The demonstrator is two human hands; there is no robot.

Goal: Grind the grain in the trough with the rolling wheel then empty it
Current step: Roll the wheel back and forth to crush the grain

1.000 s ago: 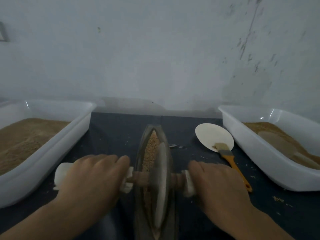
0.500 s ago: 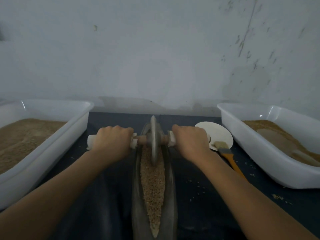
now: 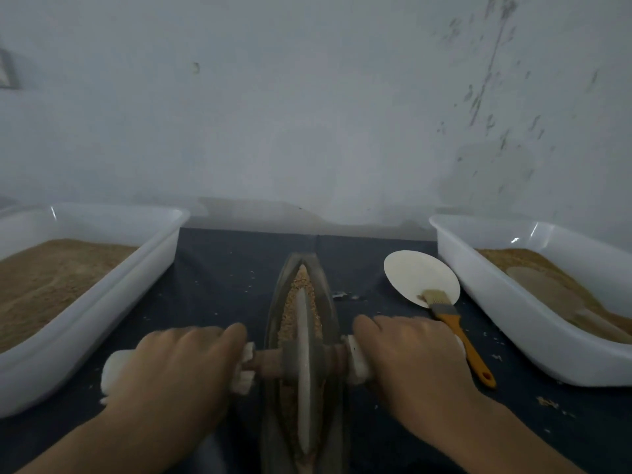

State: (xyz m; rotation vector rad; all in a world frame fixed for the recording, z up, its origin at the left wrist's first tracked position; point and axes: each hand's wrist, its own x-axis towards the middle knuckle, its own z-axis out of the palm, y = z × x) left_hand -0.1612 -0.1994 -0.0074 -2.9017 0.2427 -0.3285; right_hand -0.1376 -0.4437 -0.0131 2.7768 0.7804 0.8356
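A dark boat-shaped trough point(image 3: 278, 295) lies lengthwise on the dark table in front of me, with tan grain point(image 3: 301, 280) showing at its far end. The grey rolling wheel point(image 3: 303, 364) stands upright in the trough's near half on a wooden axle with white-wrapped handles. My left hand point(image 3: 174, 371) grips the left handle. My right hand point(image 3: 407, 354) grips the right handle. The grain under the wheel is mostly hidden.
A white tub point(image 3: 113, 295) of brown meal stands at the left and another white tub point(image 3: 485, 302) with meal and a scoop at the right. A white round dish point(image 3: 415, 273) and an orange-handled brush point(image 3: 458, 333) lie right of the trough. A pale wall rises behind.
Both hands have pulled the wheel back from the trough's far end to its near half. The grain at the far end is uncovered again.
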